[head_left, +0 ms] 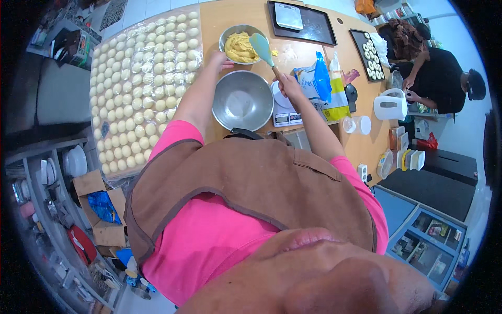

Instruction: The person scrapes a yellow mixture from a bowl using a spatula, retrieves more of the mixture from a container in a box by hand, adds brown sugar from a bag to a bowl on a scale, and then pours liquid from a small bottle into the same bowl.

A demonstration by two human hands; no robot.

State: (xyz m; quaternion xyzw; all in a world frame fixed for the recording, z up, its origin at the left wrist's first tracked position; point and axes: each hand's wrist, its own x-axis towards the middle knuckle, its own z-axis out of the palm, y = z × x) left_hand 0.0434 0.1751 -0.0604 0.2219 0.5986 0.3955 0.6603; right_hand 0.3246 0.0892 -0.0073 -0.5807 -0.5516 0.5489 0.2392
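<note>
Gripping the spatula (261,48) by its handle (275,71), the right hand (289,85) curls snugly; the left hand (220,62), grip impossible to tell, is at the small bowl (241,28), beyond the large bowl (243,100) near the table's (210,26) near edge.

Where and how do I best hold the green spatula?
Probably by its thin handle, coming from the lower right, where the right hand grips it: the handle slants away from the small bowl, while the wide green head overlaps the bowl's rim.

Shiny metal is seen now in the far bowl (234,30) and near bowl (242,104), matt smoothness on the spatula (260,48), while glossy, crinkled plastic sheet (151,79) is spread at left.
</note>
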